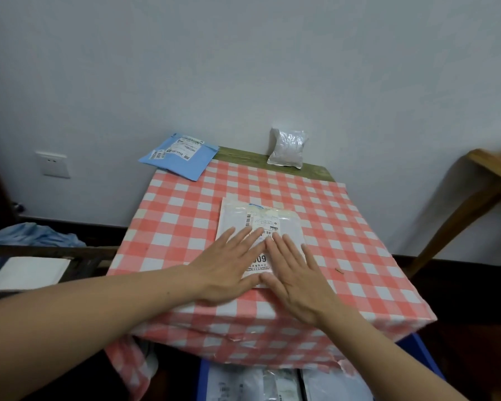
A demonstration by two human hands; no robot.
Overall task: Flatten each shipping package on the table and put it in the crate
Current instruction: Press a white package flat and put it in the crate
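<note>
Both palms flat, fingers straight: left hand (229,264) & right hand (294,273) press white package (261,227), label partly covered. Blue crate (417,351) cut off below the table (359,227).

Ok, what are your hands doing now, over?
Left hand and right hand both flat, pressing the white package. Blue package and silver package wait at the back. Nothing in the way.
</note>
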